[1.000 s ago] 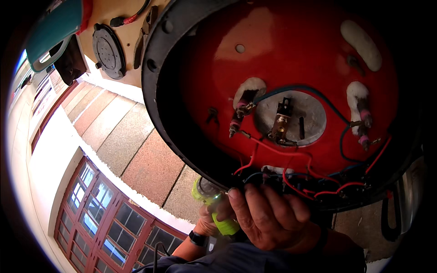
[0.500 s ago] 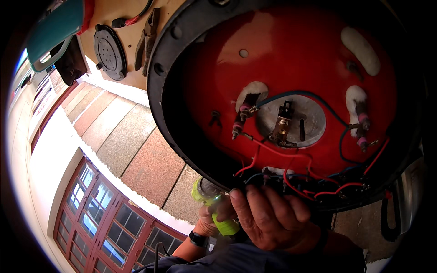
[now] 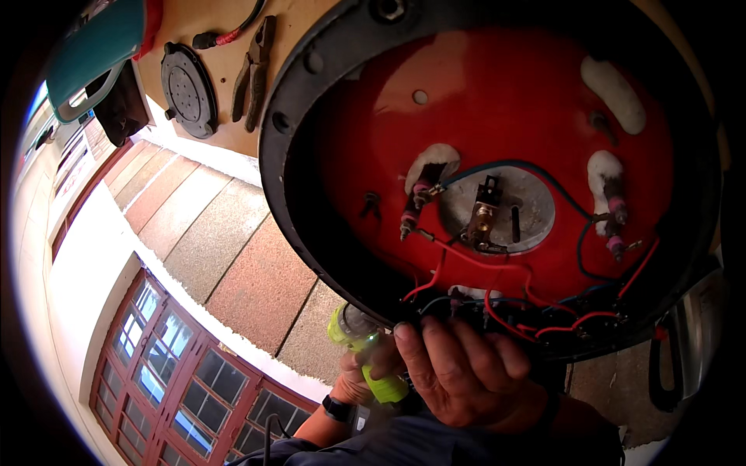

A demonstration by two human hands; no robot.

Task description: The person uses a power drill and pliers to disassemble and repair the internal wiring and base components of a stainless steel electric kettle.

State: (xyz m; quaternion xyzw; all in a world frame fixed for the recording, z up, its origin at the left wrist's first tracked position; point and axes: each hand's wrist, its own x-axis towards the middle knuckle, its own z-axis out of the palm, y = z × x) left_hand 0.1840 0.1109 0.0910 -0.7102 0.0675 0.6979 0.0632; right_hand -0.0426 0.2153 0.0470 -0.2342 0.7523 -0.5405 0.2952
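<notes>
A large round appliance body with a black rim (image 3: 289,167) and a red inner face (image 3: 497,85) stands tilted in front of me, its open side toward me. Red and blue wires run between terminals around a grey metal disc (image 3: 536,202), which carries a small brass-and-black part (image 3: 485,213). My right hand (image 3: 462,369) grips the lower rim, fingers curled over its edge. Low on the left, my left hand (image 3: 356,379) is wrapped round a lime-green power drill (image 3: 382,387). The drill's front end is up against the rim's underside; its tip is hidden.
On the wooden table (image 3: 225,39) lie pliers (image 3: 255,74), a round black cover (image 3: 186,89) and a cable end with red tape (image 3: 225,37). A teal container (image 3: 93,58) stands at the far left. A metal vessel with a black handle (image 3: 667,365) is at the right.
The appliance body has shifted slightly to the right and tilted a little, showing more of its upper rim. Both hands and the drill have stayed nearly in place.
</notes>
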